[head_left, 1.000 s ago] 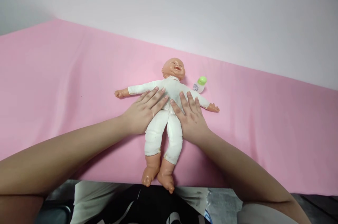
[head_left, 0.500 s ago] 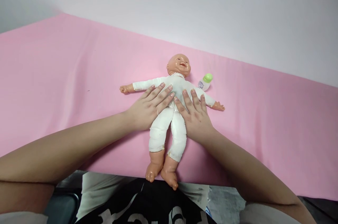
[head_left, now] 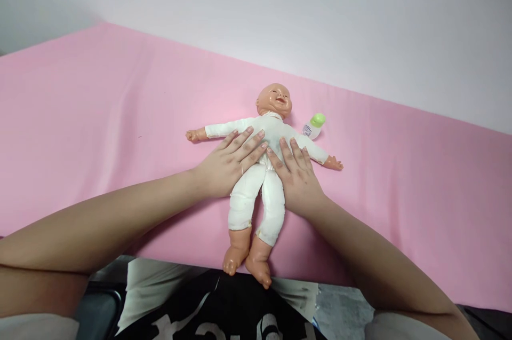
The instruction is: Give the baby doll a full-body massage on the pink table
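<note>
A baby doll (head_left: 262, 190) in a white cloth suit lies face up on the pink sheet (head_left: 100, 116), arms spread, bare feet at the near edge. My left hand (head_left: 228, 164) lies flat on the doll's belly and left side, fingers spread and pointing toward its chest. My right hand (head_left: 298, 177) rests flat on the other side of the belly, fingers apart. The two hands almost meet over the doll's middle. Neither hand grips anything.
A small white bottle with a green cap (head_left: 314, 125) lies on the sheet beside the doll's head, to the right. A pale wall rises behind the pink surface. My lap in dark and white clothing is at the bottom edge.
Both hands stay flat on the doll's belly, shifting slightly. The view has drifted, so the doll and bottle appear a little farther right.
</note>
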